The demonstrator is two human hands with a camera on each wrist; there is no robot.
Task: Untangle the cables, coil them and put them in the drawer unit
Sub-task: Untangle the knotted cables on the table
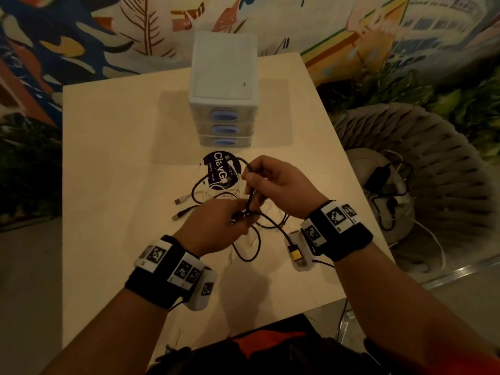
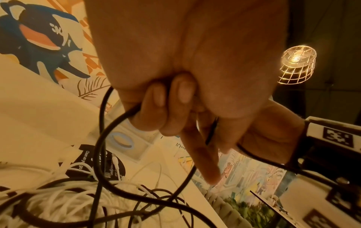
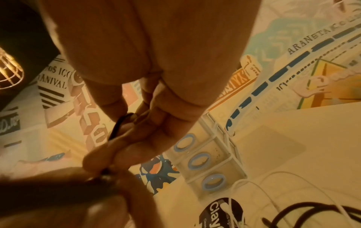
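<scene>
A tangle of black and white cables (image 1: 216, 196) lies on the pale table (image 1: 108, 158), in front of a small white drawer unit (image 1: 224, 104) whose three blue-handled drawers are closed. My left hand (image 1: 240, 216) grips a black cable (image 1: 273, 221) just above the tangle; in the left wrist view its fingers (image 2: 166, 108) curl round that black cable (image 2: 101, 138). My right hand (image 1: 251, 180) pinches the same cable a little higher, and the right wrist view shows the cable (image 3: 117, 126) between thumb and fingers (image 3: 121, 146). A white USB plug (image 1: 180, 200) and a black one (image 1: 178, 215) stick out to the left.
A round dark sticker (image 1: 221, 169) lies on the table under the cables. Right of the table stands a woven chair (image 1: 433, 147) with a black adapter and more cables (image 1: 387, 182) on it. The table's near edge is close to my body.
</scene>
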